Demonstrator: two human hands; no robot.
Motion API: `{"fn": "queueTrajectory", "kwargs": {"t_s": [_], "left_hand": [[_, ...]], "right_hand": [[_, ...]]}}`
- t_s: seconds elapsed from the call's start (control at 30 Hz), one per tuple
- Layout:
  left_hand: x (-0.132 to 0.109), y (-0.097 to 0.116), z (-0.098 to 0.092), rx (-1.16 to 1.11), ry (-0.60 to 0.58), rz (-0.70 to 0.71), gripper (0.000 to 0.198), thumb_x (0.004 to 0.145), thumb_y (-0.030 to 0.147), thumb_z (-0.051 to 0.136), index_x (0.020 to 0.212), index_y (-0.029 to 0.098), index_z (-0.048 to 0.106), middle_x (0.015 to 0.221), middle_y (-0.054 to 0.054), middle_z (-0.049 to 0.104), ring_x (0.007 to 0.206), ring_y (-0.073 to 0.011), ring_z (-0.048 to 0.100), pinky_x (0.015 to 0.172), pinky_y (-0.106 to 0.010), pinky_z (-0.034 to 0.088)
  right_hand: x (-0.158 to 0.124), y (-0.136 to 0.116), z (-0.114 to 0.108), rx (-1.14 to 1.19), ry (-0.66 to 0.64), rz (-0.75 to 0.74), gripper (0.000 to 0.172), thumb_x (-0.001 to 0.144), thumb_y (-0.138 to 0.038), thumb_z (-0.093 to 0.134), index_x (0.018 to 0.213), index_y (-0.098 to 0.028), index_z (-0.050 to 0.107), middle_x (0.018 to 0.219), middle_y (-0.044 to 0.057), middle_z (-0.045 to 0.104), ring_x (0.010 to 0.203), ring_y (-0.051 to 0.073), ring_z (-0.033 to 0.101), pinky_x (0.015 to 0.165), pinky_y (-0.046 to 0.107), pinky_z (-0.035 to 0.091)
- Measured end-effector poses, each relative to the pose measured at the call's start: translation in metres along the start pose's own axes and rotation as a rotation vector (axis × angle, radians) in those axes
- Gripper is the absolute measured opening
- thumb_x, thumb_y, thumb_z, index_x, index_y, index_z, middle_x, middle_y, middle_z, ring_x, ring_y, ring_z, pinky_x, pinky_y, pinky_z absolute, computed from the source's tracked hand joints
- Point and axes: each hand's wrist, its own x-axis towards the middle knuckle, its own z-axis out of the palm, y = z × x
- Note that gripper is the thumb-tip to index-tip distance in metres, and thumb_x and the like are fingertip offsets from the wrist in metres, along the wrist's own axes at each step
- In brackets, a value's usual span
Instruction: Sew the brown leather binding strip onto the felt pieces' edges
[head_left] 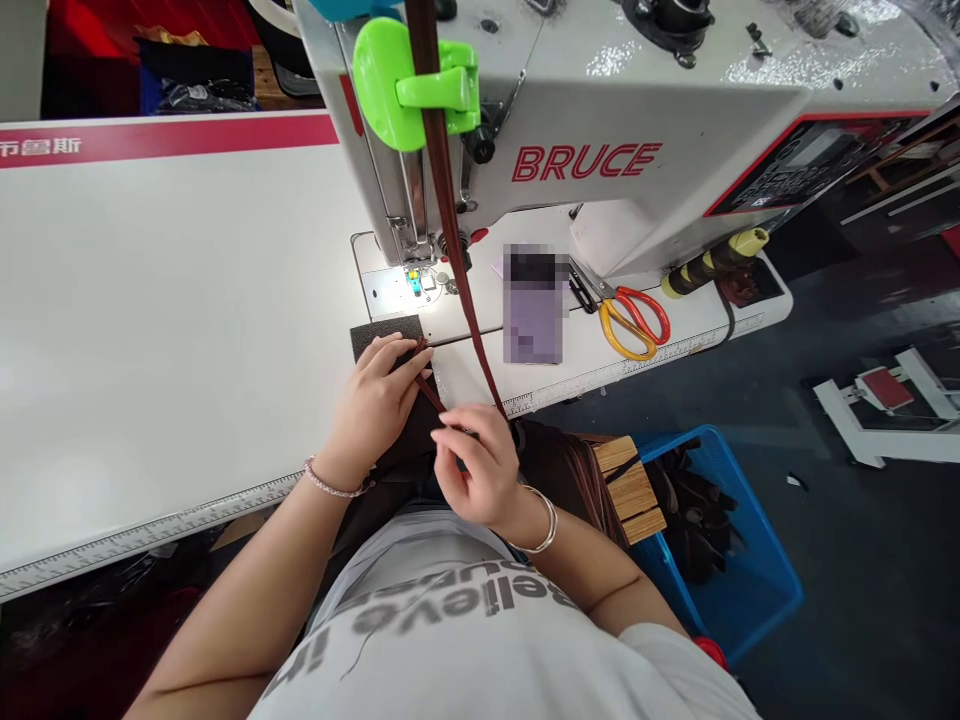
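My left hand (379, 405) lies at the table's front edge on a dark piece of fabric (367, 335), its fingertips pressing a brown binding strip (429, 392) against it. Between thumb and forefinger, my right hand (480, 465) pinches the same strip a little to the right. A long brown length of strip (459, 250) hangs from a green clip (439, 90) on the sewing machine (585, 110) and passes behind my right hand. Just beyond my left fingertips is the lit presser foot (414, 280); the fabric appears apart from it.
Scissors (630, 320) with red and yellow handles lie right of a purple, blurred-out flat object (532, 325). A thread cone (716, 262) rests farther right. Below stand a wooden stool (630, 490) with brown strips across it and a blue bin (757, 590) holding dark pieces.
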Motion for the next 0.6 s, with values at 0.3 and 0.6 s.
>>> {"fn": "queueTrajectory", "kwargs": {"t_s": [0.3, 0.6], "left_hand": [[-0.001, -0.001, -0.001, 0.007, 0.003, 0.016, 0.034, 0.098, 0.020, 0.043, 0.124, 0.019, 0.065, 0.121, -0.012, 0.062, 0.126, -0.0273, 0.050, 0.107, -0.048, 0.046], [0.002, -0.002, -0.002, 0.060, -0.021, 0.027, 0.035, 0.097, 0.017, 0.041, 0.121, 0.020, 0.066, 0.121, -0.012, 0.061, 0.124, -0.0279, 0.050, 0.103, -0.047, 0.049]], "right_hand": [[0.030, 0.013, 0.025, -0.029, -0.189, 0.187, 0.019, 0.097, -0.026, 0.046, 0.101, -0.016, 0.061, 0.094, 0.007, 0.069, 0.090, 0.016, 0.064, 0.084, 0.030, 0.053], [0.051, 0.022, 0.024, 0.120, -0.394, 0.408, 0.011, 0.092, -0.027, 0.058, 0.099, -0.019, 0.062, 0.088, 0.001, 0.071, 0.073, 0.011, 0.063, 0.066, 0.024, 0.045]]}}
